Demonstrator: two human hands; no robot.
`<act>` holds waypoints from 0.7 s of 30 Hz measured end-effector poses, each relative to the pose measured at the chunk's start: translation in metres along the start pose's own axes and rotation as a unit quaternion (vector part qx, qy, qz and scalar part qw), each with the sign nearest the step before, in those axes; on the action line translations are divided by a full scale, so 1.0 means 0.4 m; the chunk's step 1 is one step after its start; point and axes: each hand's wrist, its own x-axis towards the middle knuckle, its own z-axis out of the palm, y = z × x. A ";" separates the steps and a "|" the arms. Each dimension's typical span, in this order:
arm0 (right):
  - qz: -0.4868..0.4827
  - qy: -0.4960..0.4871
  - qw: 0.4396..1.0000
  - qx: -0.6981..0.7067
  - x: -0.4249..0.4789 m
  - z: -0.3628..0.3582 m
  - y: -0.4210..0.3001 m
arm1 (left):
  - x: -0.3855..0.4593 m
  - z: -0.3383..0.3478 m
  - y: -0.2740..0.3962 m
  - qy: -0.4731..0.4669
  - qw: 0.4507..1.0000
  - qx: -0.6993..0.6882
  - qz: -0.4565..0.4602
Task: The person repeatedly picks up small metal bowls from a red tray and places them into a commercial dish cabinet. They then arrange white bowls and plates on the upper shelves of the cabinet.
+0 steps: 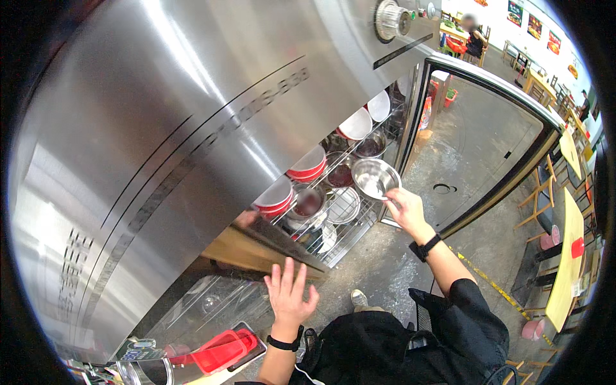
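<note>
My right hand (pixel 409 211) grips the rim of a stainless steel bowl (pixel 375 179). The bowl is tilted so its bare inside shows, just in front of the wire racks (pixel 358 236) of an upright steel cabinet (pixel 192 120). On the racks stand red bowls with white insides (pixel 308 163), other metal bowls (pixel 339 175) and white plates (pixel 343 206). My left hand (pixel 291 298) has its fingers spread and holds nothing. It hovers by the lower end of a dark-edged cabinet door (pixel 288 240); whether it touches the door is unclear.
To the right, a glass cabinet door (pixel 476 144) swings out over the concrete floor (pixel 404 269). A dial (pixel 392 19) sits high on the cabinet front, which bears writing. Red plastic trays (pixel 224 349) lie at lower left. Wooden tables (pixel 565 274), chairs and seated people are farther off.
</note>
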 end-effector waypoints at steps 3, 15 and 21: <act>-0.013 -0.008 1.000 0.008 0.111 0.021 0.093 | 0.038 0.043 0.018 -0.019 0.993 0.079 -0.086; -0.030 -0.015 0.998 -0.044 0.317 0.159 0.331 | 0.043 0.053 0.024 -0.067 0.982 0.133 -0.118; -0.020 -0.073 0.997 -0.032 0.341 0.206 0.362 | 0.043 0.044 0.020 -0.083 0.982 0.122 -0.120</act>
